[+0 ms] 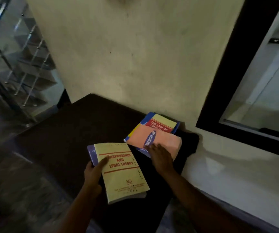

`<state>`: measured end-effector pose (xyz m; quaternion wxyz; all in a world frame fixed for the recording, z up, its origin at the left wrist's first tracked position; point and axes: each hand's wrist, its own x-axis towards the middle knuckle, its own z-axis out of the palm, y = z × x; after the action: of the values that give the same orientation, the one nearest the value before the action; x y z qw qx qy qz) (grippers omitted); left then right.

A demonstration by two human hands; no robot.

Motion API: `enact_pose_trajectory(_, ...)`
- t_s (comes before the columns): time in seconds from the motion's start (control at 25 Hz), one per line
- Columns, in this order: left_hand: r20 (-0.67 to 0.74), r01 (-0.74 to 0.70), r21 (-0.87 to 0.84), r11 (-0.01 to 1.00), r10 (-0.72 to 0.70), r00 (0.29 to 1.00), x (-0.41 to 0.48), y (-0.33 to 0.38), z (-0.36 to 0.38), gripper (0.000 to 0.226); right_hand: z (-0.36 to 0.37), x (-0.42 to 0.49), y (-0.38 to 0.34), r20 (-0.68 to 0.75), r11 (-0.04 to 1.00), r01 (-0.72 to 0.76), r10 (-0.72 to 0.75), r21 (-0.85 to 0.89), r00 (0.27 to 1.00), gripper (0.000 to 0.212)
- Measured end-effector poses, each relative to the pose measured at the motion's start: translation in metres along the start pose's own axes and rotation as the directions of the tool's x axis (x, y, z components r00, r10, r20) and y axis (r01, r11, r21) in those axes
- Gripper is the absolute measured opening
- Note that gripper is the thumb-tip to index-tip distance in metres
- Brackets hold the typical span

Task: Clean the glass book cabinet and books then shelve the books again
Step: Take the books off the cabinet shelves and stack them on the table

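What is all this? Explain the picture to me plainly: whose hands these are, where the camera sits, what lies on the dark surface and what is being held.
There is no machine here. A person works with two bare hands, and the single picture comes from a camera worn on their head, looking forward and down.

The left hand grips a yellow book titled "Jurisprudence and Legal Theory", its thumb on the cover.

The right hand rests with straight fingers on a pink book. That one lies on top of a third book with a red title panel. This small stack sits on the dark surface, close to the wall.

At the upper left stands the glass cabinet, too blurred to tell what its shelves hold.
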<state>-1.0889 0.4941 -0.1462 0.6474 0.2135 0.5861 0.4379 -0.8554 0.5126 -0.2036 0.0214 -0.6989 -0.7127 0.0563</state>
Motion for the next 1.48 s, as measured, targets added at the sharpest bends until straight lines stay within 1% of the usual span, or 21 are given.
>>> enact_pose_trajectory(0.12,0.066,0.03,0.061,0.998,-0.034,0.997,0.025,0.012,-0.012,0.045,0.009,-0.008,-0.01,-0.029,0.958,-0.068,0.079,0.28,0.996,0.049)
enact_pose_trajectory(0.2,0.102,0.059,0.118,0.991,-0.071,0.992,0.034,0.011,-0.02,0.04,0.011,-0.026,-0.01,-0.155,0.806,-0.157,0.293,0.571,0.944,0.047)
enact_pose_trajectory(0.24,0.125,0.082,0.134,0.988,-0.099,0.987,0.037,0.012,-0.022,0.037,0.011,-0.034,-0.006,-0.166,0.676,-0.224,0.461,0.702,0.872,0.046)
enact_pose_trajectory(0.28,0.144,0.099,0.144,0.985,-0.12,0.982,0.037,0.014,-0.023,0.034,0.008,-0.039,-0.001,-0.057,0.48,-0.311,0.61,0.82,0.79,0.049)
enact_pose_trajectory(0.32,0.152,0.105,0.15,0.983,-0.128,0.98,0.04,0.015,-0.024,0.032,0.006,-0.04,0.005,0.111,0.231,-0.363,0.69,0.903,0.715,0.057)
enact_pose_trajectory(0.4,0.182,0.113,0.158,0.981,-0.142,0.973,0.047,0.016,-0.025,0.033,0.001,-0.03,0.018,0.453,-0.249,-0.393,0.654,0.885,0.605,0.059)
enact_pose_trajectory(0.44,0.194,0.121,0.157,0.98,-0.151,0.969,0.048,0.017,-0.026,0.037,-0.002,-0.023,0.023,0.559,-0.378,-0.414,0.602,0.828,0.57,0.059)
enact_pose_trajectory(0.48,0.198,0.128,0.156,0.979,-0.158,0.967,0.049,0.018,-0.028,0.041,-0.001,-0.016,0.029,0.614,-0.421,-0.447,0.568,0.789,0.549,0.06)
enact_pose_trajectory(0.56,0.201,0.138,0.144,0.98,-0.166,0.966,0.051,0.019,-0.031,0.042,-0.004,-0.007,0.032,0.651,-0.399,-0.519,0.543,0.756,0.531,0.059)
enact_pose_trajectory(0.64,0.201,0.135,0.14,0.981,-0.161,0.966,0.054,0.022,-0.035,0.042,-0.014,-0.007,0.025,0.65,-0.391,-0.519,0.478,0.76,0.591,0.044)
enact_pose_trajectory(0.72,0.202,0.131,0.144,0.981,-0.159,0.966,0.056,0.025,-0.039,0.041,-0.022,-0.013,0.013,0.591,-0.492,-0.37,0.435,0.788,0.679,0.026)
enact_pose_trajectory(0.84,0.185,0.117,0.127,0.985,-0.139,0.973,0.059,0.028,-0.042,0.039,-0.027,0.002,-0.017,0.478,-0.707,-0.006,0.472,0.708,0.74,0.032)
enact_pose_trajectory(0.92,0.175,0.111,0.114,0.987,-0.13,0.976,0.063,0.03,-0.04,0.042,-0.023,0.034,-0.043,0.458,-0.739,0.115,0.523,0.664,0.719,0.039)
enact_pose_trajectory(1.0,0.166,0.099,0.117,0.988,-0.118,0.979,0.067,0.031,-0.038,0.046,-0.016,0.067,-0.066,0.533,-0.729,0.125,0.596,0.674,0.6,0.044)
enact_pose_trajectory(1.08,0.172,0.096,0.125,0.987,-0.117,0.978,0.069,0.031,-0.035,0.047,-0.01,0.081,-0.079,0.579,-0.698,0.023,0.612,0.716,0.539,0.045)
enact_pose_trajectory(1.16,0.196,0.106,0.134,0.985,-0.132,0.972,0.07,0.032,-0.034,0.044,-0.011,0.072,-0.081,0.59,-0.619,-0.163,0.586,0.768,0.555,0.047)
enact_pose_trajectory(1.2,0.205,0.114,0.145,0.983,-0.143,0.968,0.071,0.034,-0.033,0.043,-0.014,0.061,-0.081,0.604,-0.554,-0.293,0.538,0.779,0.589,0.049)
enact_pose_trajectory(1.28,0.245,0.142,0.162,0.976,-0.179,0.953,0.074,0.036,-0.036,0.044,-0.018,0.029,-0.082,0.657,-0.344,-0.56,0.407,0.753,0.634,0.053)
enact_pose_trajectory(1.36,0.327,0.2,0.176,0.964,-0.249,0.912,0.078,0.037,-0.037,0.049,-0.023,0.002,-0.088,0.722,-0.179,-0.703,0.26,0.688,0.641,0.056)
enact_pose_trajectory(1.4,0.379,0.229,0.182,0.956,-0.283,0.881,0.078,0.039,-0.034,0.05,-0.025,-0.004,-0.092,0.736,-0.161,-0.719,0.189,0.676,0.65,0.054)
enact_pose_trajectory(1.48,0.48,0.237,0.192,0.952,-0.302,0.824,0.082,0.041,-0.018,0.047,-0.038,-0.006,-0.098,0.694,-0.284,-0.649,0.094,0.706,0.714,0.033)
